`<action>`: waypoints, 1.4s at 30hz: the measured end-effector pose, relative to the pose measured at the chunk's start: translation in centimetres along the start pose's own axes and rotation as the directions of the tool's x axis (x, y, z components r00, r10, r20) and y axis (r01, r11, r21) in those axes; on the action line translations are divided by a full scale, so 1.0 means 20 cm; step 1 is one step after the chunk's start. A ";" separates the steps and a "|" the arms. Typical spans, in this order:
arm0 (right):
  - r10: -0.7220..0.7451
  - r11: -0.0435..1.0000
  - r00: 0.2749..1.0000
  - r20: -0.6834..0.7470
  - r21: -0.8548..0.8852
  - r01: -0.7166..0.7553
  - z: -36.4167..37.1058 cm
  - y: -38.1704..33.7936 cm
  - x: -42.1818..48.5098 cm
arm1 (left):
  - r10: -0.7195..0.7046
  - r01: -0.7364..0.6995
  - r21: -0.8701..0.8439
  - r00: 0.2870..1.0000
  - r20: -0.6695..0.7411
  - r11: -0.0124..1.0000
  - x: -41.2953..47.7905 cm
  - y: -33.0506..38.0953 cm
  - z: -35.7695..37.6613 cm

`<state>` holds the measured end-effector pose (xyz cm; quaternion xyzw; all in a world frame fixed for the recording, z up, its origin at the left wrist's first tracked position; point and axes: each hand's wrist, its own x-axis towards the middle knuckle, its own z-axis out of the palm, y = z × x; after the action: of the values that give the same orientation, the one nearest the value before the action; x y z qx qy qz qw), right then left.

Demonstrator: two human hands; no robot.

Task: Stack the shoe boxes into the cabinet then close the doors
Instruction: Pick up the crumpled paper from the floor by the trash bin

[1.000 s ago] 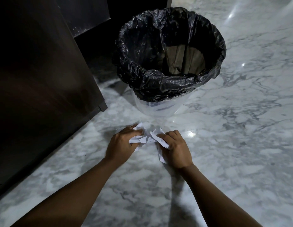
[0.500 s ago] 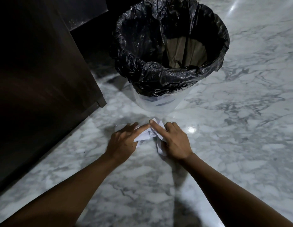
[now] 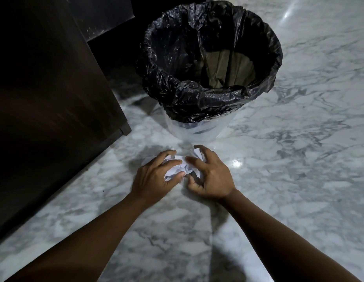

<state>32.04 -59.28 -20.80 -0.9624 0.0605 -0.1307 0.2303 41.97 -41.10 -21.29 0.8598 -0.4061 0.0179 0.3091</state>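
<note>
A crumpled wad of white paper (image 3: 180, 166) lies on the marble floor (image 3: 299, 180) just in front of a bin. My left hand (image 3: 154, 176) cups it from the left, fingers curled around it. My right hand (image 3: 209, 178) presses in from the right, fingers bent over the paper. Both hands squeeze the wad between them. No shoe box shows in this view. A dark wooden cabinet (image 3: 50, 102) fills the left side, its corner standing close to the bin.
A clear plastic bin (image 3: 199, 129) lined with a black bag (image 3: 177, 94) stands right behind my hands, with brown paper (image 3: 227, 70) at its bottom. Open marble floor stretches to the right and toward me.
My hands have drawn the loose paper together into a tighter wad. Fingers that were stretched flat over it half a second ago now curl around it.
</note>
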 end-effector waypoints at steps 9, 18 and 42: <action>0.038 0.999 0.996 -0.079 -0.026 -0.040 0.06 0.00 0.01 | 0.013 -0.022 -0.097 0.995 -0.094 0.995 0.00 -0.02 0.03; 0.307 0.938 0.924 -0.226 0.235 -0.254 0.04 -0.04 -0.04 | -0.065 0.029 -0.241 0.988 -0.142 0.970 -0.01 0.01 0.08; 0.884 0.331 0.435 -0.168 0.883 -0.332 -0.28 -0.10 -0.02 | -0.323 0.175 -0.382 0.872 -0.369 0.907 0.05 0.06 -0.07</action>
<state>30.26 -59.85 -15.16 -0.5513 0.4637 -0.3529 0.5970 42.22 -41.59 -19.25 0.8150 -0.2103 0.0938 0.5317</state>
